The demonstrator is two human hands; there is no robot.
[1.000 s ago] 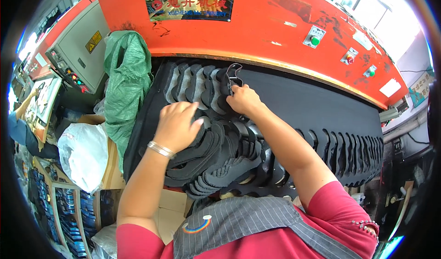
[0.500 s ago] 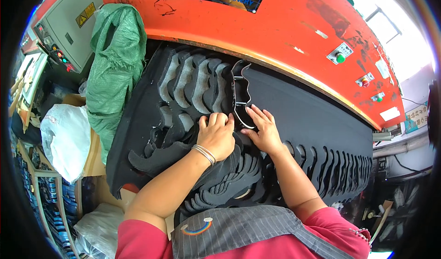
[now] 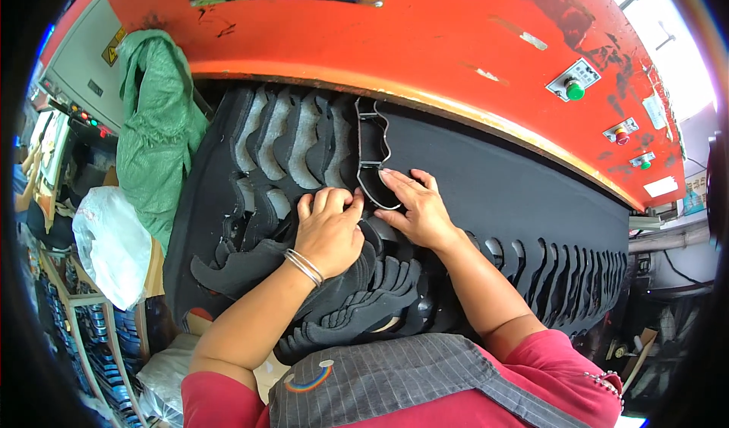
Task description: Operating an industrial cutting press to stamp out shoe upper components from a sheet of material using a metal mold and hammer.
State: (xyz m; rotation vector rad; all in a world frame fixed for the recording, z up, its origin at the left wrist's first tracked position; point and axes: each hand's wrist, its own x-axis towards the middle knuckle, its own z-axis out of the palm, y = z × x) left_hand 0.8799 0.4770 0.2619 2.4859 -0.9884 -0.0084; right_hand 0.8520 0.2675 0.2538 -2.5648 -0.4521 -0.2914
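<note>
A wavy metal cutting die (image 3: 370, 164) with crossbars stands on the black foam sheet (image 3: 493, 181), just right of a row of wavy cut-outs. My right hand (image 3: 419, 209) grips its near end, thumb at the near edge and fingers over the right rim. Close by on the left, my left hand (image 3: 330, 231) has its fingers curled down, the index fingertip against the die's left edge. What lies under the other left fingers is hidden. Overlapping black foam pieces (image 3: 364, 306) with wavy edges are piled below my wrists.
An orange-red machine (image 3: 448, 48) with push buttons spans the far side of the sheet. More cut-outs (image 3: 566, 276) run along the sheet's near right edge. At left are a green woven sack (image 3: 156, 117), a white plastic bag (image 3: 114, 242) and a grey control box (image 3: 87, 67).
The view has shifted, so the sheet and hands appear farther left. Both hands keep nearly the same places at the die's near end; the right fingers are slightly more spread.
</note>
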